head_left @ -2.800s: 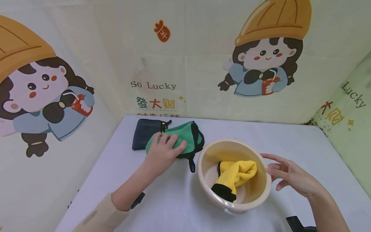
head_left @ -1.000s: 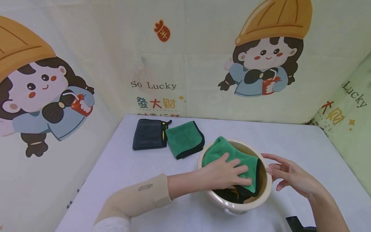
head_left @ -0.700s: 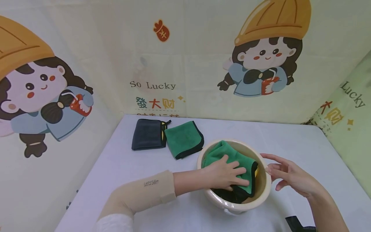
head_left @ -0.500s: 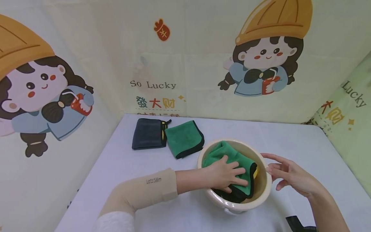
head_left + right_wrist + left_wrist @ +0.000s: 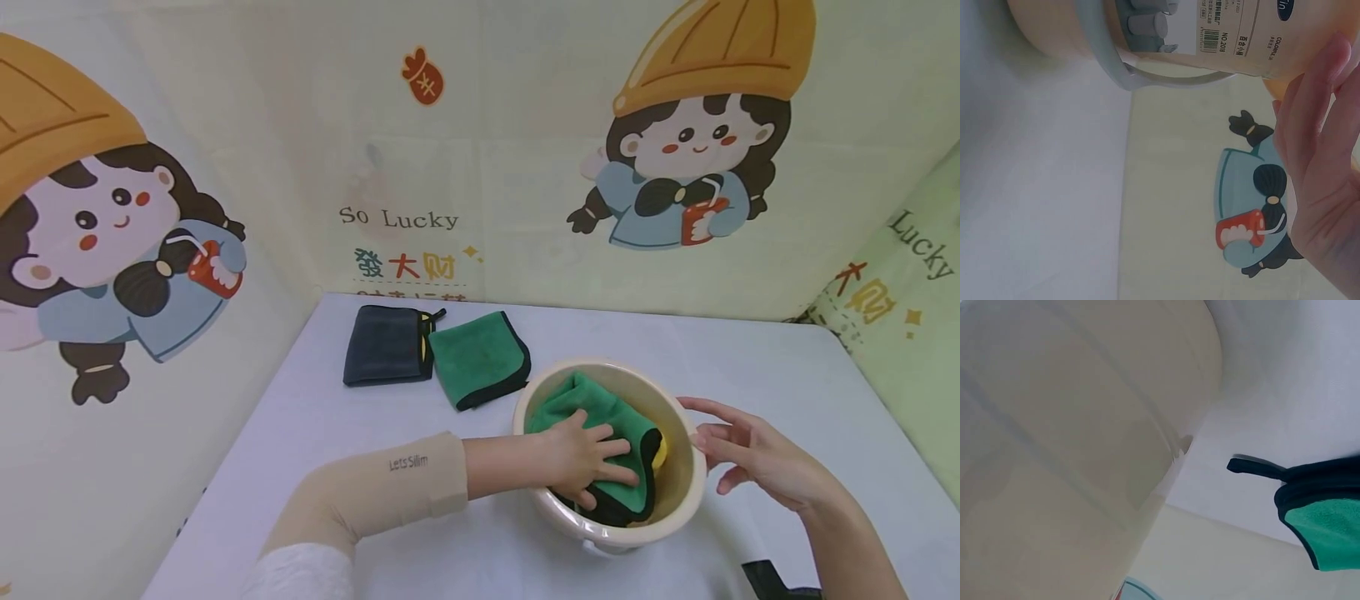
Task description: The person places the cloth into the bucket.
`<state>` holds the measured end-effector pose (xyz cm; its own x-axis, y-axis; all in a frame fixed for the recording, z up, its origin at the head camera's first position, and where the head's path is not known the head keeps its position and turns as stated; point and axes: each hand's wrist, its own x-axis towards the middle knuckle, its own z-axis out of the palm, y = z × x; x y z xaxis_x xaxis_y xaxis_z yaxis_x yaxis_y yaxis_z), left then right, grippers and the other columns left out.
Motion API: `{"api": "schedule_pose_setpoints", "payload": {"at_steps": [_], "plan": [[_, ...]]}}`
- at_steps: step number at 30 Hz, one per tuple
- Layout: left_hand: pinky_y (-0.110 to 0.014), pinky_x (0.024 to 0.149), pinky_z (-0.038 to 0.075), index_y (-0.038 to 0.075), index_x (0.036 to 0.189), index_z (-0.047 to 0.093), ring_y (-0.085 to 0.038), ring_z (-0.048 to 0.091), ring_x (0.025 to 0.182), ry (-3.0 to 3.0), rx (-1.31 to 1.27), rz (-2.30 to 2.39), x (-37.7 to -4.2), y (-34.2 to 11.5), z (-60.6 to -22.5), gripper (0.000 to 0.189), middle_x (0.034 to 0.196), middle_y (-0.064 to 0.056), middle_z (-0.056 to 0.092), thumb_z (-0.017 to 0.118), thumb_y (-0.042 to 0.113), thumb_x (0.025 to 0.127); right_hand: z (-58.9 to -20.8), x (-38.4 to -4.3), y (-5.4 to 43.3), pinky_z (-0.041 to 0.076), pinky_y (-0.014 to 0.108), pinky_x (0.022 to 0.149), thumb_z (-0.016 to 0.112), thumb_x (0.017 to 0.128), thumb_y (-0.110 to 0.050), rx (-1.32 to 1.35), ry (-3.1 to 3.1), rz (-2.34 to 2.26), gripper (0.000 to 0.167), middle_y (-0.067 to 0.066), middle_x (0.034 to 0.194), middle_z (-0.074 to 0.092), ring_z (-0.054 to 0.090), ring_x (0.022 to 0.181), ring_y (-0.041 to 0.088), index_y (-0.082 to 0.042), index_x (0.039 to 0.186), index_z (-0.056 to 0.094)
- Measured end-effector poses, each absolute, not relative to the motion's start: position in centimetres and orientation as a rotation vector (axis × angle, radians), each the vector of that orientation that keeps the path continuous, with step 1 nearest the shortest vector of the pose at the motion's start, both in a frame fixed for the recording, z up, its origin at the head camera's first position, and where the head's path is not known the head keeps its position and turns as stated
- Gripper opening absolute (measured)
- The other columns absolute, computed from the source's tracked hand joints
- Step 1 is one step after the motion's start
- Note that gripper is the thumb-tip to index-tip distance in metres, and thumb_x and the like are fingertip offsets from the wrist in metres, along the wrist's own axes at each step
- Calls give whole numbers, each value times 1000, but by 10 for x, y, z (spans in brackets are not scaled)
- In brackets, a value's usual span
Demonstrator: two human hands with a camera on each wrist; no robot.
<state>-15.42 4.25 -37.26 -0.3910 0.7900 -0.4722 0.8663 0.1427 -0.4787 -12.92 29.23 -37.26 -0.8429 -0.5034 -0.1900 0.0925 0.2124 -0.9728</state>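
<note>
A cream plastic bucket (image 5: 607, 537) stands on the white table. My left hand (image 5: 577, 454) reaches inside it, fingers spread flat on a green cloth with black edging (image 5: 592, 400). Some of a yellow cloth (image 5: 660, 454) shows beside the green one. My right hand (image 5: 742, 450) is at the bucket's right rim, its fingertips touching it and the fingers loosely bent. In the right wrist view, a fingertip meets the bucket's labelled outer wall (image 5: 1241, 44). The left wrist view shows mostly the bucket's side, not the left hand.
Behind and left of the bucket lie a folded green cloth (image 5: 480, 362) and a folded dark cloth (image 5: 384, 346), side by side. A black strap-like piece (image 5: 776, 579) is at the front right. Printed sheets with cartoon figures rise beyond the table's back edge.
My left hand has carried a green cloth from the back left into the bucket, covering most of the yellow cloth. It has since pressed slightly lower. The right hand has stayed put.
</note>
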Motion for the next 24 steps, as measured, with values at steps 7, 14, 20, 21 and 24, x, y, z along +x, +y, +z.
{"api": "schedule_pose_setpoints", "payload": {"at_steps": [7, 14, 20, 21, 24], "plan": [[-28, 91, 36, 48, 141, 5, -8, 26, 122, 2310, 1695, -1017, -156, 40, -370, 64, 146, 11, 14, 27, 70, 84, -373, -129, 293, 54, 33, 54, 45, 95, -6, -381, 2018, -1678, 46, -1, 90, 66, 63, 73, 16, -43, 123, 44], [-27, 88, 37, 45, 141, 14, -8, 29, 121, 2355, 1754, -874, -157, 33, -364, 63, 145, 9, 18, 35, 67, 85, -373, -129, 294, 54, 32, 54, 44, 95, -6, -380, 2000, -1687, 46, -1, 90, 67, 63, 73, 15, -43, 123, 45], [-29, 94, 35, 42, 142, 17, -9, 27, 127, 2448, 1752, -734, -163, 23, -350, 67, 146, 8, 19, 39, 67, 84, -373, -129, 293, 54, 32, 54, 44, 95, -5, -404, 1983, -1697, 47, -2, 90, 67, 64, 73, 16, -43, 124, 45], [-30, 95, 34, 41, 142, 17, -10, 27, 127, 2471, 1749, -715, -164, 20, -346, 68, 146, 7, 19, 40, 67, 83, -373, -129, 293, 54, 32, 54, 43, 95, -4, -411, 1981, -1699, 48, -2, 91, 67, 64, 74, 16, -42, 124, 45], [-33, 96, 32, 38, 142, 19, -12, 27, 126, 2558, 1730, -645, -169, 11, -335, 68, 145, 6, 21, 39, 66, 84, -373, -129, 293, 54, 32, 54, 43, 95, -4, -421, 1974, -1701, 48, -1, 91, 67, 64, 74, 16, -42, 125, 45]]}}
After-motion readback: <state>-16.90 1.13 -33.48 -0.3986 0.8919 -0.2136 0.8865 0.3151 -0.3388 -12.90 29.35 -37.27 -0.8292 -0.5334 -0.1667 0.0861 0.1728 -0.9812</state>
